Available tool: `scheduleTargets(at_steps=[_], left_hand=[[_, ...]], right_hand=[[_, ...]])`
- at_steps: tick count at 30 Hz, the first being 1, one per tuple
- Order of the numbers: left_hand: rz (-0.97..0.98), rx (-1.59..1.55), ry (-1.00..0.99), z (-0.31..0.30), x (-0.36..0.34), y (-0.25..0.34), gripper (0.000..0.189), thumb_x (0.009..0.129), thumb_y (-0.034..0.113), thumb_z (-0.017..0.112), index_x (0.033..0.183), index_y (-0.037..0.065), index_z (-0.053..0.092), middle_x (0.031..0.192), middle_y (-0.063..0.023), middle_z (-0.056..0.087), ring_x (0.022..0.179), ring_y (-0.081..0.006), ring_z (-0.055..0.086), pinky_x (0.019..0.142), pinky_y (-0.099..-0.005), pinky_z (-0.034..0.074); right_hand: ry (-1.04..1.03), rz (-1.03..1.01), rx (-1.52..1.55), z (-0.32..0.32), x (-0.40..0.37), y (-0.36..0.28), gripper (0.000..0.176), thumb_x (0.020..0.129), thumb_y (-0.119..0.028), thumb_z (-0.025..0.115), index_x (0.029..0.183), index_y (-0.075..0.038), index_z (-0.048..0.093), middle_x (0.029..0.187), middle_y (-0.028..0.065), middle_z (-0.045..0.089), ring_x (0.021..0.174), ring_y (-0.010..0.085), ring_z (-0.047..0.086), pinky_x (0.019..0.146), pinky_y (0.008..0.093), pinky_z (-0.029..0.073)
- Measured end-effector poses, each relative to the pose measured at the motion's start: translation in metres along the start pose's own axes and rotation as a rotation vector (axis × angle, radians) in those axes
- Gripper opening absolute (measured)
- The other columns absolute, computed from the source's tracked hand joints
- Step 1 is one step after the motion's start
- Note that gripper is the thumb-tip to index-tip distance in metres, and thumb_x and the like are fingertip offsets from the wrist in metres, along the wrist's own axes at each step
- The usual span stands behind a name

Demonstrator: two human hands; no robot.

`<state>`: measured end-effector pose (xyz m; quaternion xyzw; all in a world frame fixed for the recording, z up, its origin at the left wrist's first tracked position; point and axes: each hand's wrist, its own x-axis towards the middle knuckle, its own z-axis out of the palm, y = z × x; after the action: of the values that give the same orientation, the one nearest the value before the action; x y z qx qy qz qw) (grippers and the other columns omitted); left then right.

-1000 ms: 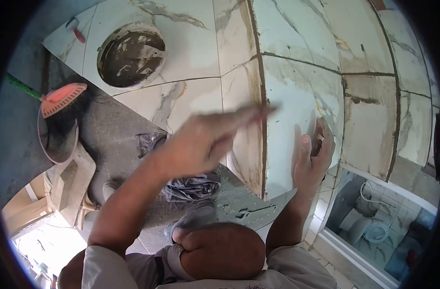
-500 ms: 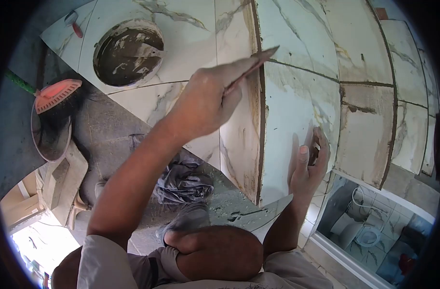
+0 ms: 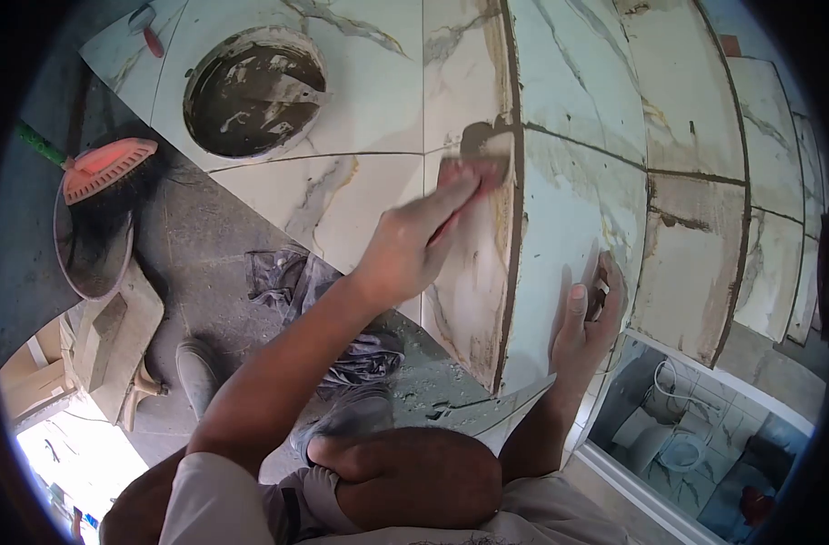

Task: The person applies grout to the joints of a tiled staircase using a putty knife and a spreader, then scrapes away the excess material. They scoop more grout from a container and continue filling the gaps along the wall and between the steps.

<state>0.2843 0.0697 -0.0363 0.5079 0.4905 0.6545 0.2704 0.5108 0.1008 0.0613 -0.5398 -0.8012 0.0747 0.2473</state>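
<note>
My left hand (image 3: 401, 250) is closed around a reddish putty knife (image 3: 473, 171), its flat blade against the narrow marbled tile (image 3: 464, 263) of the step. Dark wet grout (image 3: 481, 138) is smeared just above the blade, beside the dark joint at the tile's edge. To the right, my right hand (image 3: 585, 318) rests on a pale marbled tile (image 3: 560, 209), thumb apart from the bent fingers; its palm is shadowed, and I see no clear object in it. A round bucket (image 3: 316, 127) of dark grout stands at upper left, with a flat blade (image 3: 292, 89) lying in the mix.
A red-handled tool (image 3: 151, 38) lies at the far upper left. A broom (image 3: 110, 168) leans over a basin (image 3: 64, 245). Crumpled cloth (image 3: 364, 359) and debris lie on the floor. More tiled steps rise at right, above an opening showing a toilet (image 3: 682, 451).
My left hand has turned and moved down, bringing the putty knife's blade flat onto the narrow tile. A dark grout smear now shows there. My right hand stays in place on the tile.
</note>
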Motion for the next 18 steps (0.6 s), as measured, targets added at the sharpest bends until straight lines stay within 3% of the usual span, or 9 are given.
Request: scheduleTargets(at_steps=[4, 6, 7, 11, 13, 16, 18], left_hand=[[-0.112, -0.031, -0.182, -0.040, -0.005, 0.005, 0.045, 0.087, -0.010, 0.048, 0.131, -0.002, 0.049, 0.126, -0.0207, 0.059, 0.114, -0.0337, 0.059, 0.098, -0.0341, 0.047], [-0.162, 0.085, 0.040, -0.036, 0.015, -0.011, 0.041, 0.088, -0.008, 0.048, 0.128, -0.002, 0.053, 0.117, -0.0182, 0.064, 0.104, -0.0325, 0.065, 0.090, -0.0323, 0.050], [-0.163, 0.080, 0.048, -0.033, 0.021, -0.015, 0.041, 0.088, -0.008, 0.048, 0.128, -0.002, 0.053, 0.117, -0.0182, 0.064, 0.104, -0.0325, 0.065, 0.090, -0.0323, 0.050], [-0.192, -0.019, -0.129, -0.030, 0.033, -0.019, 0.038, 0.093, -0.003, 0.047, 0.130, 0.001, 0.055, 0.122, -0.0165, 0.063, 0.110, -0.0242, 0.063, 0.095, -0.0300, 0.046], [-0.181, -0.009, -0.458, -0.067, 0.031, -0.010, 0.038, 0.093, -0.005, 0.047, 0.129, 0.001, 0.055, 0.122, -0.0147, 0.064, 0.111, -0.0230, 0.062, 0.096, -0.0299, 0.045], [-0.153, -0.020, -0.292, -0.070, 0.024, -0.032, 0.037, 0.093, -0.005, 0.047, 0.129, 0.000, 0.055, 0.121, -0.0148, 0.064, 0.109, -0.0224, 0.062, 0.096, -0.0301, 0.045], [-0.241, -0.127, -0.207, -0.056, 0.035, -0.029, 0.036, 0.093, -0.003, 0.049, 0.129, 0.001, 0.056, 0.120, -0.0162, 0.064, 0.106, -0.0200, 0.063, 0.094, -0.0279, 0.045]], right_hand=[[-0.010, 0.046, -0.025, 0.002, 0.002, -0.006, 0.057, 0.093, -0.037, 0.060, 0.133, 0.001, 0.048, 0.132, 0.0205, 0.050, 0.121, 0.0337, 0.046, 0.099, 0.0427, 0.038], [-0.021, 0.059, -0.017, 0.003, 0.002, -0.006, 0.058, 0.093, -0.038, 0.060, 0.133, 0.002, 0.047, 0.132, 0.0208, 0.049, 0.121, 0.0339, 0.046, 0.099, 0.0426, 0.038], [-0.024, 0.070, -0.005, 0.002, 0.004, -0.005, 0.058, 0.093, -0.038, 0.060, 0.133, 0.002, 0.047, 0.132, 0.0210, 0.049, 0.120, 0.0341, 0.046, 0.099, 0.0425, 0.038], [-0.020, 0.067, -0.042, 0.000, 0.002, -0.007, 0.059, 0.093, -0.039, 0.060, 0.133, 0.002, 0.047, 0.131, 0.0214, 0.049, 0.120, 0.0341, 0.046, 0.099, 0.0426, 0.038], [-0.028, 0.060, -0.021, 0.003, 0.005, -0.008, 0.059, 0.093, -0.039, 0.060, 0.133, 0.002, 0.047, 0.131, 0.0214, 0.049, 0.121, 0.0338, 0.046, 0.099, 0.0428, 0.038], [-0.026, 0.079, -0.021, 0.004, 0.005, -0.004, 0.059, 0.092, -0.039, 0.060, 0.133, 0.002, 0.047, 0.132, 0.0217, 0.048, 0.121, 0.0339, 0.046, 0.099, 0.0433, 0.038], [-0.025, 0.093, -0.023, 0.003, 0.004, -0.006, 0.060, 0.092, -0.039, 0.060, 0.133, 0.002, 0.046, 0.132, 0.0219, 0.048, 0.121, 0.0341, 0.046, 0.099, 0.0434, 0.038]])
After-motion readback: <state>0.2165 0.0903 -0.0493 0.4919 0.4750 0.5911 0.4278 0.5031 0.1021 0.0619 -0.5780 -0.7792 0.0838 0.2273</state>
